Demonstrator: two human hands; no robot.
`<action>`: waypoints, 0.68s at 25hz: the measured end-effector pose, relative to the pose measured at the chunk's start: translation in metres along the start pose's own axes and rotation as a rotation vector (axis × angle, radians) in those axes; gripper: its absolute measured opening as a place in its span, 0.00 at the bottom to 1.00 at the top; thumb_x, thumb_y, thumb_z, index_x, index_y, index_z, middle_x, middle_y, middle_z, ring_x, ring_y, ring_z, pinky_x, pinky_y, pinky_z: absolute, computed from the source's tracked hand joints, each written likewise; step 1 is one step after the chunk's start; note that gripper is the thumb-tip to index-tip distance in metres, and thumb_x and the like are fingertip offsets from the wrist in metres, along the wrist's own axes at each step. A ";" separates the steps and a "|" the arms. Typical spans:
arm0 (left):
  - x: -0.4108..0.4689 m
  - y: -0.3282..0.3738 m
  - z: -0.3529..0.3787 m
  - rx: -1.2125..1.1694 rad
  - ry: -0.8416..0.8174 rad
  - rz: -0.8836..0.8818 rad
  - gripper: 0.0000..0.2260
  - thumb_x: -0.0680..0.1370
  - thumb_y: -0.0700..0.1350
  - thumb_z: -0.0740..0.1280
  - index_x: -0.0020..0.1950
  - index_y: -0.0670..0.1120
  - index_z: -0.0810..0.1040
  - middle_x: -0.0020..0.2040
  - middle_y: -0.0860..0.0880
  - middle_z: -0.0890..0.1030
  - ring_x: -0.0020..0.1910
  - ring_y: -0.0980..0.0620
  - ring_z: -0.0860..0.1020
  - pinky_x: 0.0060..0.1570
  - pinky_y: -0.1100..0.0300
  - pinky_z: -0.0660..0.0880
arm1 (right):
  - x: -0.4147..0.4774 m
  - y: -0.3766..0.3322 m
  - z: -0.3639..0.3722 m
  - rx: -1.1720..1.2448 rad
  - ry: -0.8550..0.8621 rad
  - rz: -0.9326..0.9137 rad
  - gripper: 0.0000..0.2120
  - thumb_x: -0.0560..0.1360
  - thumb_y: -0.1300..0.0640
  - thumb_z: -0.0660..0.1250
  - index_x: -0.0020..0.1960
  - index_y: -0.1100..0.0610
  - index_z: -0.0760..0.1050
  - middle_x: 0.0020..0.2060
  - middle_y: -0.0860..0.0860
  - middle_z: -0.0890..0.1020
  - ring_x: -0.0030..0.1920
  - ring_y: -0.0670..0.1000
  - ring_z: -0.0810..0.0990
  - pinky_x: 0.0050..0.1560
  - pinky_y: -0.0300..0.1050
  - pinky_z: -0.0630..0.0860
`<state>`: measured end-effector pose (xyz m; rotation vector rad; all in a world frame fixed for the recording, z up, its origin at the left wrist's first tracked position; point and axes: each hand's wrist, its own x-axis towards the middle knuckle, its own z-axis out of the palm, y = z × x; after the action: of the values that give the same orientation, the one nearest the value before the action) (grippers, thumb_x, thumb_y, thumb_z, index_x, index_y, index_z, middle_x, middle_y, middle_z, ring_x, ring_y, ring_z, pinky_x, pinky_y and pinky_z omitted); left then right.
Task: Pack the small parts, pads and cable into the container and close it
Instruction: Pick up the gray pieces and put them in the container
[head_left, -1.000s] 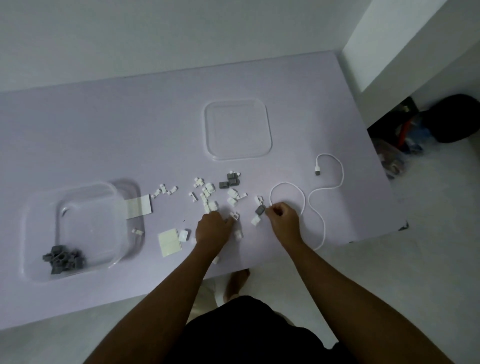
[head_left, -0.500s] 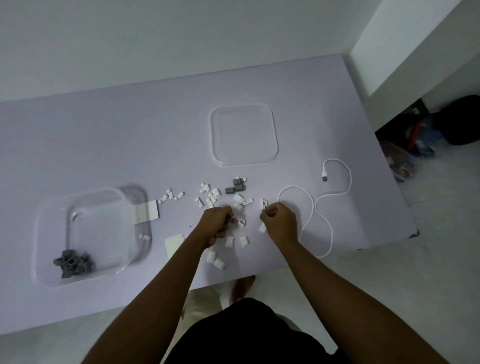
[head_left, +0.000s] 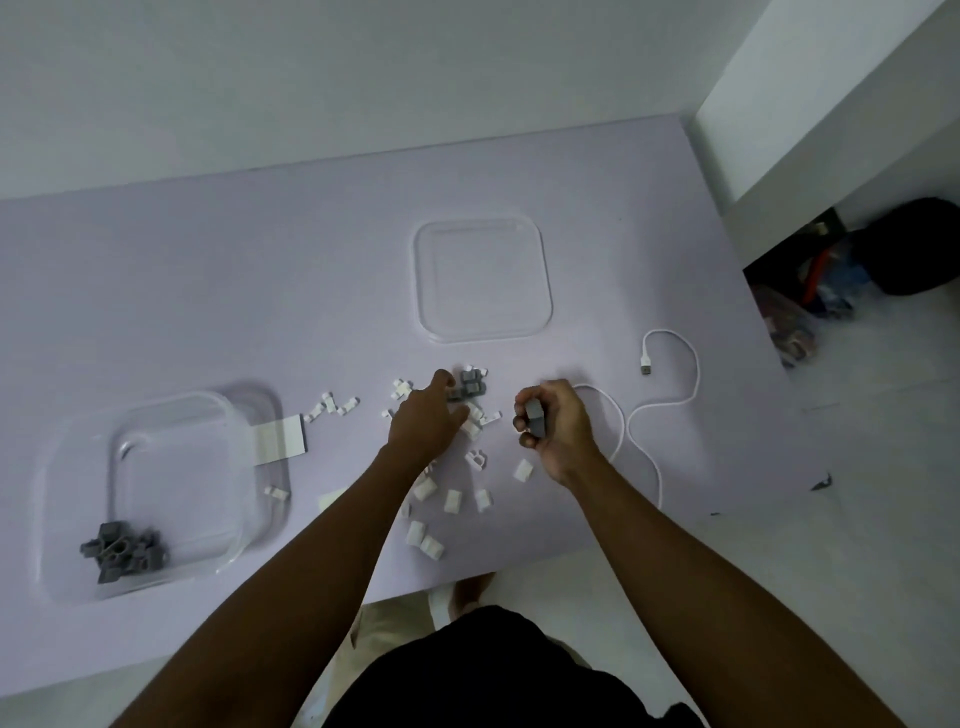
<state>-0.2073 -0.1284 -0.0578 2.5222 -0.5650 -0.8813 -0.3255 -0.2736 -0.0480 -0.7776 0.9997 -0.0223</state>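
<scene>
At table (head_left: 208, 291) centre, L hand (head_left: 423, 421) covers small parts (head_left: 472, 387), grip hidden; R hand (head_left: 558, 431) clamps grey part (head_left: 535, 421).

Open clear container (head_left: 182, 483) at left holds grey parts (head_left: 124, 551); white parts (head_left: 452, 501), pad (head_left: 278, 439) and cable (head_left: 696, 371) lie loose.

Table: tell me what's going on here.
A person is packing small parts. The right hand grips a grey part. The left hand reaches onto a grey cluster among scattered white parts. The container stands open at the left with some grey pieces inside, and a pad lies at its edge. The lid lies apart at the back. The cable is on the table, not yet packed.
</scene>
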 end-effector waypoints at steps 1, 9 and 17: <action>0.002 0.002 0.000 0.018 0.006 0.002 0.14 0.78 0.49 0.64 0.61 0.47 0.69 0.46 0.44 0.78 0.45 0.43 0.77 0.42 0.56 0.69 | 0.005 -0.003 0.004 -0.103 0.055 -0.012 0.15 0.77 0.53 0.63 0.34 0.58 0.74 0.28 0.52 0.74 0.27 0.51 0.71 0.28 0.41 0.60; 0.011 -0.003 0.005 0.077 0.008 -0.007 0.12 0.81 0.51 0.61 0.58 0.44 0.73 0.50 0.42 0.82 0.45 0.45 0.78 0.41 0.57 0.68 | 0.050 -0.005 0.022 -1.160 -0.032 -0.468 0.15 0.73 0.57 0.72 0.59 0.49 0.77 0.34 0.50 0.81 0.35 0.50 0.80 0.41 0.44 0.78; 0.002 -0.012 0.001 -0.052 0.059 -0.032 0.12 0.82 0.51 0.59 0.55 0.43 0.74 0.47 0.44 0.81 0.40 0.50 0.75 0.40 0.58 0.68 | 0.065 -0.003 0.047 -1.459 -0.119 -0.501 0.15 0.75 0.54 0.68 0.62 0.48 0.74 0.49 0.56 0.84 0.49 0.58 0.82 0.51 0.52 0.80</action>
<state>-0.2040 -0.1195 -0.0659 2.5074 -0.4779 -0.8188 -0.2521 -0.2725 -0.0806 -2.3134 0.5556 0.3541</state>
